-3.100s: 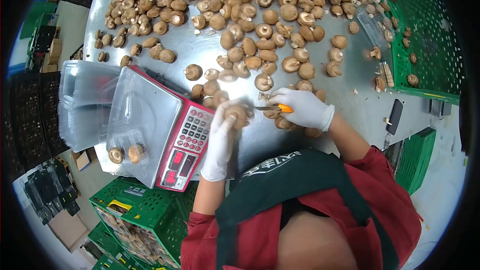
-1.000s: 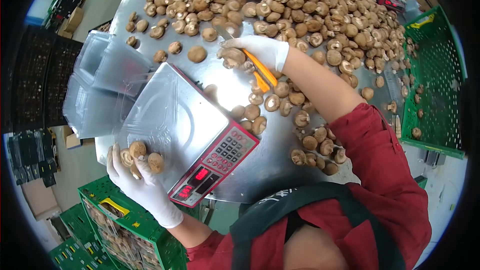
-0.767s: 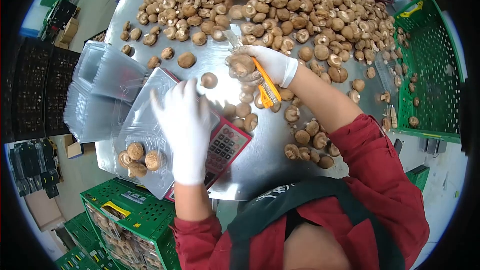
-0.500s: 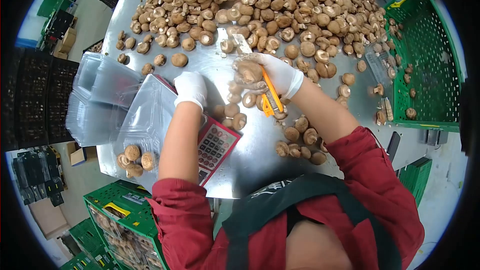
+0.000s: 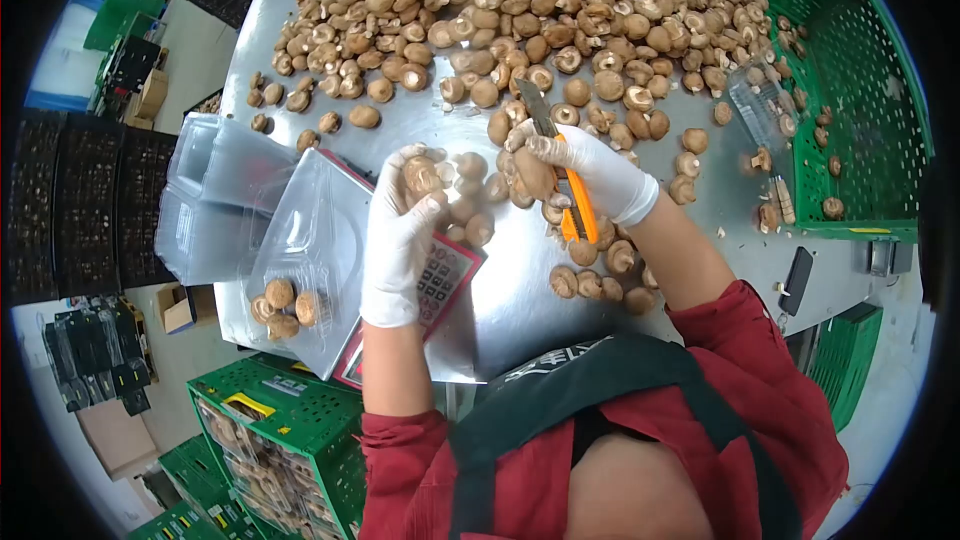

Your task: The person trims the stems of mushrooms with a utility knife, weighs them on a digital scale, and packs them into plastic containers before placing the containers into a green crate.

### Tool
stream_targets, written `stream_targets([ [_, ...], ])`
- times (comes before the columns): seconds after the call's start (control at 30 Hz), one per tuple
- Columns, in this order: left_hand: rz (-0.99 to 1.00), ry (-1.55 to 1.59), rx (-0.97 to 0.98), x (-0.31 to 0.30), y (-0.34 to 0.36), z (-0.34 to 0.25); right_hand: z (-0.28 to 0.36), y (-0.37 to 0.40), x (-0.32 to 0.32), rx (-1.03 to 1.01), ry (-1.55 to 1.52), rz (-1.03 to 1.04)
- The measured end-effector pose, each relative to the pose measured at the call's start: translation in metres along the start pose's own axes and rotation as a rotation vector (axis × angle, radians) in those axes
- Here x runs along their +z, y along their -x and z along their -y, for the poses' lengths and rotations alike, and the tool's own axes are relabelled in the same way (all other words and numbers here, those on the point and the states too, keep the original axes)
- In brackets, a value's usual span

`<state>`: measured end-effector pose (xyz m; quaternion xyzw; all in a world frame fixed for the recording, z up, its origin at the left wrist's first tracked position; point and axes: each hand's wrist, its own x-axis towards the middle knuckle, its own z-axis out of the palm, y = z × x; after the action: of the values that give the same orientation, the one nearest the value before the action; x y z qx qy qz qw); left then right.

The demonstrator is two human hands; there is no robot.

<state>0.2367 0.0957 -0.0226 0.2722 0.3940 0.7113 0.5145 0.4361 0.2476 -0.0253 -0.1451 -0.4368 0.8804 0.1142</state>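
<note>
Left hand and right hand, both gloved, curl closed near each other, forearms bare.

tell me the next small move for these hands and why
Probably bring the left hand and its mushroom across to the knife, to trim the stem. The left hand grips the mushroom above the scale; the right hand holds the orange-handled knife, blade pointing away, with a second mushroom in the same grip; the hands are apart.
</note>
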Motion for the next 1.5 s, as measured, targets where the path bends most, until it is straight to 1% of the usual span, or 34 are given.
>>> stream_targets([
  [0.03, -0.001, 0.116, -0.012, 0.005, 0.01, 0.003, 0.002, 0.004, 0.012, -0.023, 0.084, -0.046],
  [0.1, -0.095, 0.303, -0.078, 0.011, 0.027, 0.01, 0.0, 0.008, 0.038, -0.073, 0.253, -0.137],
  [0.13, 0.003, 0.377, -0.094, 0.005, 0.033, 0.017, -0.01, 0.003, 0.059, -0.267, 0.291, -0.249],
  [0.17, -0.027, 0.475, -0.099, 0.009, 0.041, 0.019, -0.017, 0.003, 0.064, -0.392, 0.471, -0.227],
  [0.23, -0.085, 0.673, -0.108, 0.021, 0.055, 0.024, -0.021, 0.012, 0.085, -0.45, 0.905, -0.287],
  [0.27, -0.165, 0.718, -0.149, 0.024, 0.059, 0.026, -0.028, 0.012, 0.092, -0.521, 0.975, -0.254],
  [0.3, -0.1, 0.684, -0.137, 0.03, 0.064, 0.023, -0.034, 0.011, 0.097, -0.576, 1.102, -0.233],
  [0.37, -0.16, 0.682, -0.125, 0.029, 0.076, 0.03, -0.041, 0.011, 0.103, -0.692, 1.353, -0.212],
  [0.4, -0.191, 0.631, -0.07, 0.013, 0.082, 0.046, -0.042, 0.014, 0.106, -0.694, 1.311, -0.221],
  [0.43, -0.22, 1.072, -0.175, 0.018, 0.089, 0.035, -0.041, 0.017, 0.107, -0.696, 1.267, -0.227],
  [0.47, -0.181, 0.892, -0.179, 0.014, 0.093, 0.027, -0.037, 0.019, 0.103, -0.72, 1.199, -0.215],
  [0.5, -0.275, 0.668, -0.149, 0.015, 0.1, 0.015, -0.029, 0.026, 0.104, -0.665, 1.239, -0.28],
  [0.53, -0.374, 0.436, -0.144, 0.018, 0.105, 0.001, -0.029, 0.028, 0.096, -0.689, 1.242, -0.319],
  [0.57, -0.35, 0.293, -0.034, 0.013, 0.115, -0.015, -0.027, 0.033, 0.084, -0.708, 1.262, -0.385],
  [0.6, -0.516, -0.085, 0.133, 0.007, 0.119, -0.03, -0.027, 0.039, 0.073, -0.694, 1.255, -0.447],
  [0.63, -0.667, -0.362, 0.288, 0.006, 0.121, -0.045, -0.027, 0.046, 0.058, -0.651, 1.244, -0.49],
  [0.67, -0.765, -0.732, 0.411, -0.037, 0.13, -0.051, -0.029, 0.054, 0.042, -0.61, 1.231, -0.536],
  [0.7, -0.734, -0.862, 0.375, -0.044, 0.134, -0.07, -0.031, 0.063, 0.026, -0.574, 1.21, -0.578],
  [0.77, -0.869, -1.409, 0.495, -0.067, 0.136, -0.085, -0.037, 0.08, -0.004, -0.457, 1.099, -0.711],
  [0.83, -0.618, -1.573, 0.199, -0.098, 0.146, -0.096, -0.044, 0.094, -0.034, -0.335, 0.939, -0.807],
  [0.87, -0.446, -1.607, 0.043, -0.128, 0.155, -0.096, -0.03, 0.101, -0.029, -0.25, 0.931, -0.822],
  [0.97, -0.431, -1.854, 0.037, -0.11, 0.146, -0.092, -0.023, 0.096, -0.054, -0.284, 1.003, -0.88],
  [1.0, -0.496, -1.789, 0.124, -0.101, 0.141, -0.088, -0.027, 0.088, -0.072, -0.323, 1.124, -0.928],
  [1.07, -0.541, -1.937, 0.246, -0.088, 0.131, -0.087, -0.016, 0.064, -0.092, -0.335, 1.346, -0.859],
  [1.1, -0.565, -2.009, 0.308, -0.079, 0.127, -0.087, -0.008, 0.048, -0.1, -0.265, 1.447, -0.82],
  [1.13, -0.572, -1.892, 0.321, -0.057, 0.116, -0.081, -0.001, 0.031, -0.107, -0.192, 1.545, -0.776],
  [1.17, -0.521, -1.839, 0.324, -0.04, 0.104, -0.07, 0.0, 0.01, -0.12, -0.155, 1.535, -0.741],
  [1.2, -0.473, -1.787, 0.327, -0.023, 0.092, -0.058, 0.006, -0.007, -0.122, -0.093, 1.61, -0.711],
  [1.3, -0.307, -1.626, 0.331, 0.018, 0.055, -0.021, 0.008, -0.047, -0.142, 0.192, 1.788, -0.635],
  [1.33, -0.227, -1.588, 0.33, 0.035, 0.041, -0.015, 0.018, -0.05, -0.142, 0.211, 1.786, -0.581],
  [1.37, -0.189, -1.518, 0.351, 0.037, 0.03, -0.003, 0.026, -0.052, -0.143, 0.204, 1.648, -0.553],
  [1.43, -0.119, -1.456, 0.312, 0.043, 0.009, 0.014, 0.035, -0.051, -0.149, 0.192, 1.375, -0.491],
  [1.47, -0.098, -1.39, 0.287, 0.047, -0.003, 0.024, 0.036, -0.041, -0.15, 0.11, 1.121, -0.431],
  [1.5, -0.076, -1.324, 0.26, 0.05, -0.015, 0.033, 0.039, -0.029, -0.149, 0.128, 0.961, -0.393],
])
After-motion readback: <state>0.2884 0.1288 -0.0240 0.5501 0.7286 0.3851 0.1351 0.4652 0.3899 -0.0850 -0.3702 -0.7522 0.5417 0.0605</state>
